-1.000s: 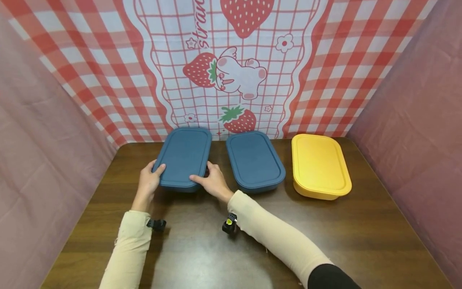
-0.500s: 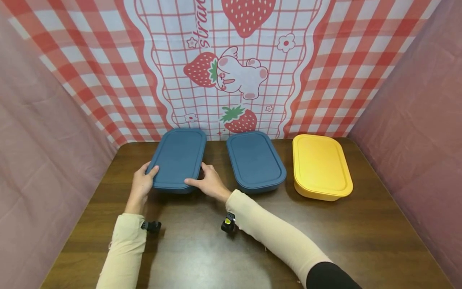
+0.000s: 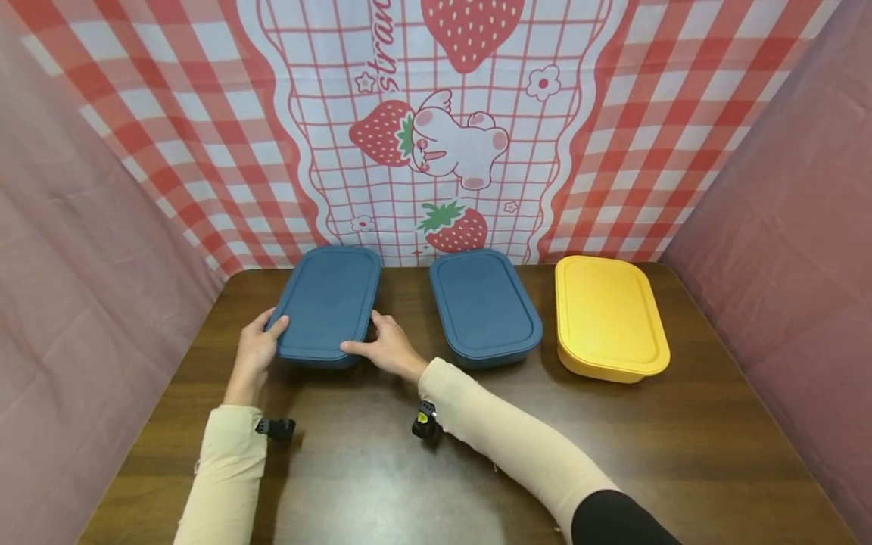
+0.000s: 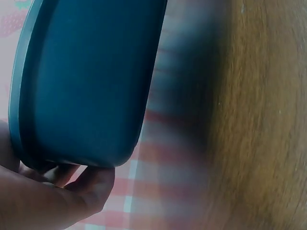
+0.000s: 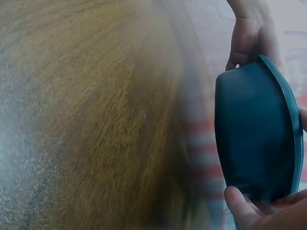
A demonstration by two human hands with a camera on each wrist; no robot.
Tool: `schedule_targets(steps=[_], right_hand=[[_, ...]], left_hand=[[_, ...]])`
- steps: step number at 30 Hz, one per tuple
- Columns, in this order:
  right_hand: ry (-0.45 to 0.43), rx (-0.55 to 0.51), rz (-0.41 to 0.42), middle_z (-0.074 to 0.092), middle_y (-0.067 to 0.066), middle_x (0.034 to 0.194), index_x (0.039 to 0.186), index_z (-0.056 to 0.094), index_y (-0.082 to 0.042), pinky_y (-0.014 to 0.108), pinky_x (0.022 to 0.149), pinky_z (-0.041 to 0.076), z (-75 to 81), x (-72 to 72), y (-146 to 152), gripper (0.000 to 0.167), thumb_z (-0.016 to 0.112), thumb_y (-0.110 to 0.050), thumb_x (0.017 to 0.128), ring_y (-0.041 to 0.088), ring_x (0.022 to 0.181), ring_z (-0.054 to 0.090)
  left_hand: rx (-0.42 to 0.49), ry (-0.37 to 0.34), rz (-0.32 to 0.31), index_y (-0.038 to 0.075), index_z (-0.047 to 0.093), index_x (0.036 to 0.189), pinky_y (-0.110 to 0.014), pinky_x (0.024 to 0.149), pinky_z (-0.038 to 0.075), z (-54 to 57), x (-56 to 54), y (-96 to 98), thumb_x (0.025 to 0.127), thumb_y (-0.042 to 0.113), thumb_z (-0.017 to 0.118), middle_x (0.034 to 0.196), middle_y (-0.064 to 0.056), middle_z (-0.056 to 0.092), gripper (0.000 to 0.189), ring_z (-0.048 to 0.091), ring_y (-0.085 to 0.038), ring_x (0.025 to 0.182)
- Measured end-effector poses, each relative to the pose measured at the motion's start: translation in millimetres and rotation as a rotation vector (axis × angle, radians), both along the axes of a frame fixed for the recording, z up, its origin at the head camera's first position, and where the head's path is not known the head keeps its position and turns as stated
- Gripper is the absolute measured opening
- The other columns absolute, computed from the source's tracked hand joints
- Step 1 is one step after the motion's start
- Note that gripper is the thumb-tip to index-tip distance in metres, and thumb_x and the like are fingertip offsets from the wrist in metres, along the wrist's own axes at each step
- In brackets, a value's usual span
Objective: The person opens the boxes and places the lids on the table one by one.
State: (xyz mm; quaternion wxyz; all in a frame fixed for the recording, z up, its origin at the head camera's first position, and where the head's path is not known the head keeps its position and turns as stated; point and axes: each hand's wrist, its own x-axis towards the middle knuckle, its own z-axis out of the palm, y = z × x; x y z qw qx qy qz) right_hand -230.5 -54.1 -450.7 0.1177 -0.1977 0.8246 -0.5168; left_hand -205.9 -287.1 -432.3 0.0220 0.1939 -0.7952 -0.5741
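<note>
Both hands hold a lidded blue food container (image 3: 330, 303) at the left of the wooden table. My left hand (image 3: 253, 352) grips its left side, thumb over the lid's edge and fingers low on the wall. On the near right corner, my right hand (image 3: 390, 347) holds it the same way, thumb on the rim. In the left wrist view, the container's side wall (image 4: 91, 86) fills the upper left, apart from the tabletop (image 4: 268, 115). The right wrist view shows its near end (image 5: 254, 129) between the two hands. The lid hides the inside.
A second lidded blue container (image 3: 485, 303) stands right of the held one, and a yellow one (image 3: 609, 318) stands farther right. Behind the table hangs a red-and-white checked curtain (image 3: 606, 174). Pink cloth (image 3: 770, 227) borders both sides.
Both hands have moved left with the blue food container, widening the space between it and the second blue one. The other two containers have stayed in place.
</note>
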Motion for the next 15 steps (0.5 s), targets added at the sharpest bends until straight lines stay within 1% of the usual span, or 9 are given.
schedule_targets(steps=[4,7,10,13,14,15], right_hand=[[-0.009,-0.016,0.01,0.049,0.022,0.132,0.147,0.039,-0.005,0.038,0.094,0.051,-3.7,-1.8,-3.5,0.077,0.073,-0.034,0.085,0.033,0.116,0.057],[0.0,-0.007,0.02,0.051,0.021,0.131,0.146,0.04,-0.005,0.036,0.094,0.051,-7.6,-3.2,-7.7,0.075,0.074,-0.034,0.085,0.031,0.115,0.058],[0.002,0.006,0.021,0.05,0.02,0.132,0.149,0.037,-0.004,0.032,0.094,0.051,-11.3,-3.1,-12.2,0.08,0.074,-0.035,0.085,0.029,0.115,0.058],[-0.001,0.012,0.02,0.049,0.021,0.134,0.151,0.033,-0.003,0.032,0.096,0.05,-13.6,-2.1,-16.5,0.084,0.073,-0.037,0.085,0.029,0.117,0.057],[-0.004,0.013,0.02,0.048,0.022,0.136,0.151,0.031,-0.002,0.032,0.096,0.05,-14.0,-1.7,-17.9,0.086,0.073,-0.037,0.085,0.029,0.118,0.057],[-0.001,0.01,0.021,0.049,0.022,0.135,0.15,0.033,-0.003,0.032,0.096,0.05,-13.9,-1.5,-19.4,0.084,0.073,-0.038,0.085,0.029,0.118,0.057]], left_hand=[[0.028,-0.009,0.018,0.007,0.034,0.151,-0.021,0.097,0.037,-2.2,-0.3,-4.6,0.103,0.031,0.045,0.149,-0.016,0.042,0.055,0.044,-0.02,0.125],[0.038,-0.017,0.037,0.009,0.034,0.151,-0.02,0.099,0.036,-3.6,-0.4,-7.9,0.103,0.031,0.045,0.15,-0.015,0.042,0.055,0.043,-0.02,0.127],[0.042,-0.022,0.053,0.009,0.034,0.151,-0.021,0.101,0.035,-4.3,0.2,-10.8,0.103,0.031,0.046,0.152,-0.014,0.04,0.055,0.041,-0.019,0.129],[0.063,-0.027,0.066,0.008,0.033,0.152,-0.028,0.11,0.032,-4.9,0.5,-13.9,0.103,0.029,0.045,0.154,-0.014,0.037,0.055,0.037,-0.021,0.134],[0.078,-0.018,0.066,0.011,0.036,0.151,-0.025,0.108,0.034,-13.9,-3.6,-22.2,0.101,0.034,0.05,0.151,-0.011,0.042,0.057,0.042,-0.018,0.13],[0.085,-0.021,0.071,0.011,0.036,0.151,-0.024,0.107,0.035,-13.8,-3.2,-23.1,0.101,0.034,0.051,0.151,-0.011,0.042,0.057,0.043,-0.016,0.128]])
